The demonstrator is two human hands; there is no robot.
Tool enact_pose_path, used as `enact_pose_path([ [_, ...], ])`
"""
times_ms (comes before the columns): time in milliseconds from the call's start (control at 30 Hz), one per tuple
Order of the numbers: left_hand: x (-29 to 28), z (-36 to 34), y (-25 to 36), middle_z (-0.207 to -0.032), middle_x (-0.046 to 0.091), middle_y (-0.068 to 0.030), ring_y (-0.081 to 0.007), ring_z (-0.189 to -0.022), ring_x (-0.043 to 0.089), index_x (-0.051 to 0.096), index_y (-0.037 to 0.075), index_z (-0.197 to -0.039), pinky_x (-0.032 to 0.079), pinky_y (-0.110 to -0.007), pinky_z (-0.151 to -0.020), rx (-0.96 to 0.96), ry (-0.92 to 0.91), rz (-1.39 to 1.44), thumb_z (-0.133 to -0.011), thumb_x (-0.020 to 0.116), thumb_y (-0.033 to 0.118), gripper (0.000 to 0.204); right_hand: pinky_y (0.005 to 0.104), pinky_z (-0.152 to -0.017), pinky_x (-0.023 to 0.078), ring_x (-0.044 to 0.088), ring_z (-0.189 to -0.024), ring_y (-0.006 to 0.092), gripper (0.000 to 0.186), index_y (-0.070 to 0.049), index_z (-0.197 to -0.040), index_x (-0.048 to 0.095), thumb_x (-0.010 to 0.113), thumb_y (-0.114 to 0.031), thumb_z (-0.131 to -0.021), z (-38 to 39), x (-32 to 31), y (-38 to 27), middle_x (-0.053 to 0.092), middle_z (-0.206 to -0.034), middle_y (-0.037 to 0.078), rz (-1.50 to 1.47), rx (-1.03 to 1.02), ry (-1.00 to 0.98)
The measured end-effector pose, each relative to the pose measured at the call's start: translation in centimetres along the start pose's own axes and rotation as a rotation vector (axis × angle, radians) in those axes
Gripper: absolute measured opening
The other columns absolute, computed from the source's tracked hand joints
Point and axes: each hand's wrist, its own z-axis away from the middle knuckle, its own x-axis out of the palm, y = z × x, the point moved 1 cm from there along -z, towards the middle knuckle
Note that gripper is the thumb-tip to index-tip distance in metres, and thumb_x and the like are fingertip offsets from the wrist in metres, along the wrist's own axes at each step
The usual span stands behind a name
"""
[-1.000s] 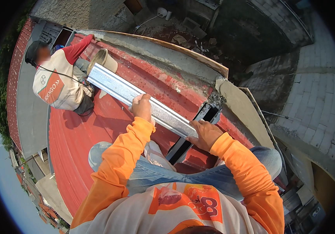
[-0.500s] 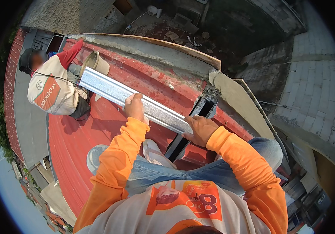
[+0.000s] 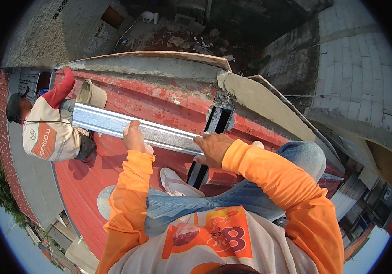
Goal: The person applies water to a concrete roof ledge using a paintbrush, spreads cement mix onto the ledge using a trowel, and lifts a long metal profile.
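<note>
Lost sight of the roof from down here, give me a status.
Left hand and right hand both gripping metal channel. Channel lies across red roof. Co-worker crouched at its far end, by a bucket.

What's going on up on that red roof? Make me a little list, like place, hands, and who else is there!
place: red roof, high above a yard
left hand: gripping the long silver metal channel
right hand: gripping the channel's near end
channel: lies across the roof, reaching to the co-worker
other person: crouched at the channel's far end
nearby: dark gap in the roof
</note>
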Motion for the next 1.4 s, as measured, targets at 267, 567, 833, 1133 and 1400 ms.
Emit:
enact_pose_path([
  [267,-0.1,-0.2,0.0,-0.092,0.053,-0.0097,-0.0206,-0.082,0.053,0.055,-0.006,-0.096,0.046,-0.033,-0.075,-0.01,0.005,-0.067,-0.079,0.054,0.016,0.027,0.0423,-0.082,0.051,0.062,-0.095,0.0369,0.05,0.002,-0.109,0.054,0.065,-0.039,-0.083,0.0,0.3,0.2,0.062,-0.1,0.022,0.008,-0.006,0.024],
  [567,-0.8,-1.1,-0.1,-0.102,0.054,-0.0115,-0.0279,-0.091,0.059,0.05,-0.001,-0.111,0.051,-0.046,-0.08,-0.053,-0.034,-0.024,-0.08,0.058,0.014,0.036,0.0424,-0.082,0.05,0.062,-0.096,0.0364,0.049,0.001,-0.109,0.054,0.064,-0.04,-0.083,-0.2,0.3,0.1,0.062,-0.1,0.021,0.018,-0.003,0.021],
  [833,-0.9,-1.0,-0.3,-0.104,0.053,-0.0109,-0.0274,-0.094,0.058,0.05,-0.001,-0.113,0.05,-0.047,-0.083,-0.055,-0.053,-0.02,-0.08,0.058,0.014,0.037,0.0426,-0.082,0.05,0.062,-0.096,0.0362,0.048,0.001,-0.107,0.055,0.064,-0.039,-0.083,0.2,0.2,0.1,0.062,-0.1,0.021,0.001,0.001,0.014],
  [1133,-1.7,-1.7,-0.5,-0.104,0.055,-0.0114,-0.0266,-0.089,0.059,0.05,-0.002,-0.113,0.051,-0.044,-0.077,-0.043,-0.037,-0.057,-0.08,0.059,0.014,0.039,0.0428,-0.084,0.05,0.061,-0.099,0.0359,0.048,0.003,-0.107,0.054,0.063,-0.038,-0.084,-0.9,0.5,1.4,0.061,-0.103,0.022,-0.046,0.109,-0.03],
  [1400,-0.5,-1.5,-0.2,-0.096,0.056,-0.0114,-0.0211,-0.088,0.054,0.059,-0.008,-0.101,0.045,-0.033,-0.078,0.041,0.021,-0.185,-0.077,0.057,0.016,0.034,0.0424,-0.102,0.036,0.035,-0.131,0.0337,0.066,-0.002,-0.134,0.037,0.064,-0.024,-0.078,-2.4,1.8,8.6,0.032,-0.143,0.023,0.195,0.392,0.373],
])
